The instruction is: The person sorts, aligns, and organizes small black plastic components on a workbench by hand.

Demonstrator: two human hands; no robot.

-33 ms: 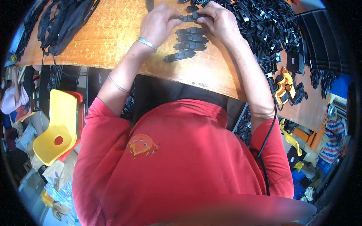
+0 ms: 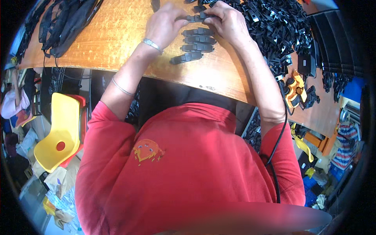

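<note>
At the far edge of the view, both hands grip one small black plastic buckle [image 2: 194,18] just above the wooden table [image 2: 113,43]. My left hand [image 2: 166,25] pinches its left end between thumb and fingers. The right end is pinched by my right hand [image 2: 229,23]. Nearer to me, several similar black buckles [image 2: 198,40] lie in a rough column on the wood, the closest one [image 2: 186,58] set askew. More black pieces [image 2: 199,8] show just beyond the held one, partly cut off by the frame.
A large heap of black plastic parts [image 2: 270,27] covers the table's right side. Beside it are a black box [image 2: 306,64] and a yellow-orange tool-like object [image 2: 295,90]. Black zippered fabric [image 2: 72,23] lies far left. A yellow chair [image 2: 62,129] stands left; a black cable [image 2: 281,137] crosses my right arm.
</note>
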